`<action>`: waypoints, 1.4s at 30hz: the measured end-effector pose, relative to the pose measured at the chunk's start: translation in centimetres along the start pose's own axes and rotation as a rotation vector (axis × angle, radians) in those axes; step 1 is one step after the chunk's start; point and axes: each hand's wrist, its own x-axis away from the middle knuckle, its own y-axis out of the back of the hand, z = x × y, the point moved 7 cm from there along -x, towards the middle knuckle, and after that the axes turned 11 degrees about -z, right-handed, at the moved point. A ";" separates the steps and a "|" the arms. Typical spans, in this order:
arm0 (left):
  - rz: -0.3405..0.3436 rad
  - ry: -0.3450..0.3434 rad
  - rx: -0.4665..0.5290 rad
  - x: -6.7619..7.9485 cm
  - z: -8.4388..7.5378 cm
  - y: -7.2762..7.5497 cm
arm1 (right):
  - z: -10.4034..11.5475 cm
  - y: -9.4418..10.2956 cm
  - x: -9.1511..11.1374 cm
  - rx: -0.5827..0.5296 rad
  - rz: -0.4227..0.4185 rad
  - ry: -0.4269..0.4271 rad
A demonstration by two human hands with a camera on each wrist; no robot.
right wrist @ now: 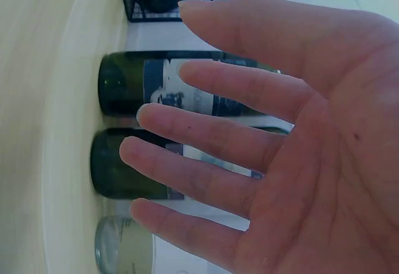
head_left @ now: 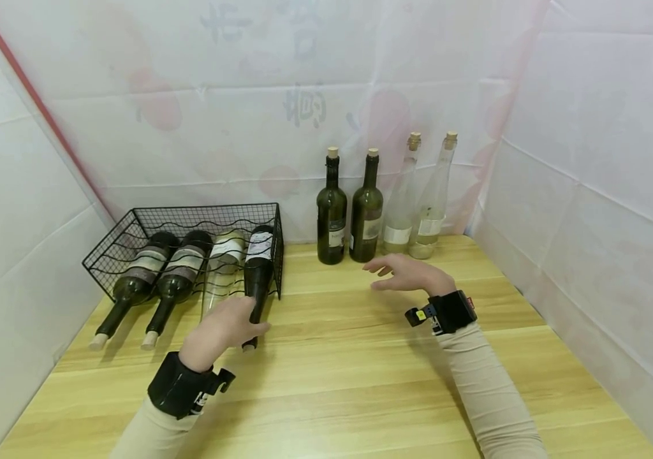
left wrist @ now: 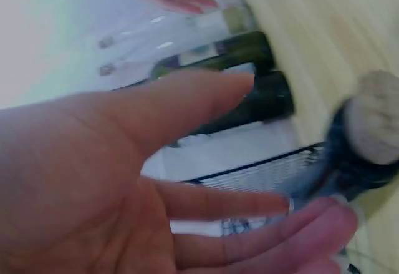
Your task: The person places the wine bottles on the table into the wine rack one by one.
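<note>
My left hand [head_left: 223,331] hovers over the necks at the front right of the black wire rack, its fingers extended and holding nothing. Beside its fingertips is the neck of a dark wine bottle [head_left: 259,277] that lies in the rack; the left wrist view shows that bottle's cork [left wrist: 374,118] close up. My right hand [head_left: 409,274] is raised over the table with fingers spread and palm bare. Behind it stand two corked green wine bottles [head_left: 331,217] and two clear corked bottles [head_left: 398,217], upright in a row.
In the wire rack [head_left: 206,207], two green bottles [head_left: 177,274] and a clear bottle [head_left: 220,280] also lie with necks toward me. The rack sits at the back left of the wooden table [head_left: 326,395]. White cloth walls [head_left: 608,191] enclose the table's back and sides.
</note>
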 end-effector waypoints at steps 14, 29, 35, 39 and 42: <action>0.025 -0.206 0.141 1.4 -3.3 0.8 | -2.4 1.8 0.7 -0.045 -0.035 -0.047; 0.210 -0.475 0.176 2.8 -6.9 -0.7 | -10.9 4.7 2.8 -0.091 -0.230 -0.247; 0.262 -0.470 0.178 2.8 -6.8 -1.5 | -15.1 5.5 3.4 -0.092 -0.335 -0.343; 0.271 -0.452 0.174 2.6 -6.6 -2.0 | -17.3 6.4 3.1 -0.128 -0.391 -0.442; 0.270 -0.443 0.169 2.5 -6.4 -2.2 | -18.4 7.4 2.9 -0.184 -0.469 -0.514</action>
